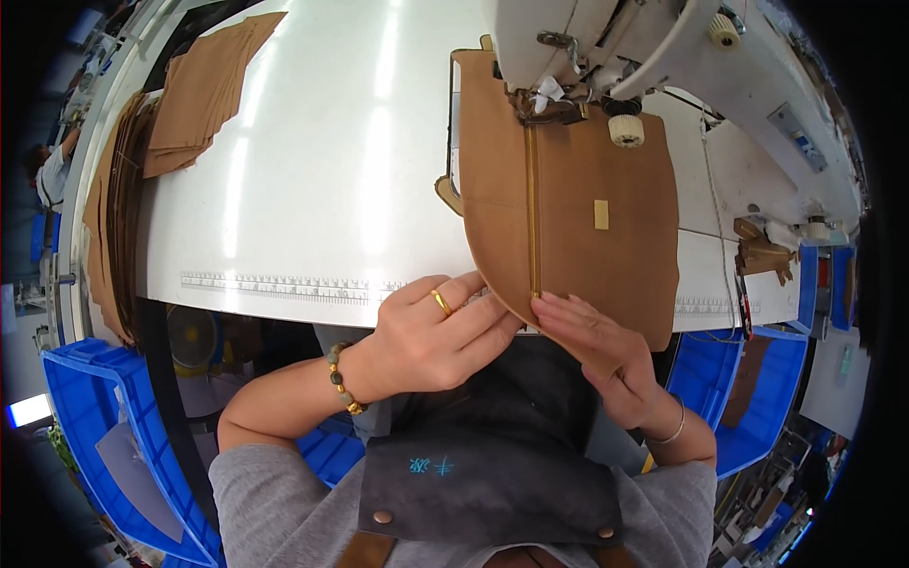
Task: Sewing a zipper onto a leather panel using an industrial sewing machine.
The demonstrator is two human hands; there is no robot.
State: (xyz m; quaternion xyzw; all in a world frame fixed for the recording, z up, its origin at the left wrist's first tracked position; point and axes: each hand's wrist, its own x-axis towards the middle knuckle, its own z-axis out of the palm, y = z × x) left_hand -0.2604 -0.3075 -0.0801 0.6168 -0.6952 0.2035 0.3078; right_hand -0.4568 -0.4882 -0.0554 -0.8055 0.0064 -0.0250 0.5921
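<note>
A brown panel, leather-like, lies under the needle area of a white sewing machine. Down its length runs a narrow zipper-like strip, and a small yellow tab sits to the right of it. My left hand pinches the panel's near left edge, fingertips partly hidden beneath it. Fingers of my right hand press together on top at the near end of the strip, with the edge bent down in their grip; that thumb is hidden.
Stacked brown pieces and a thick bundle lie at the table's left. A ruler strip follows the white table's near edge. Blue bins stand at left and right. Another person is far left.
</note>
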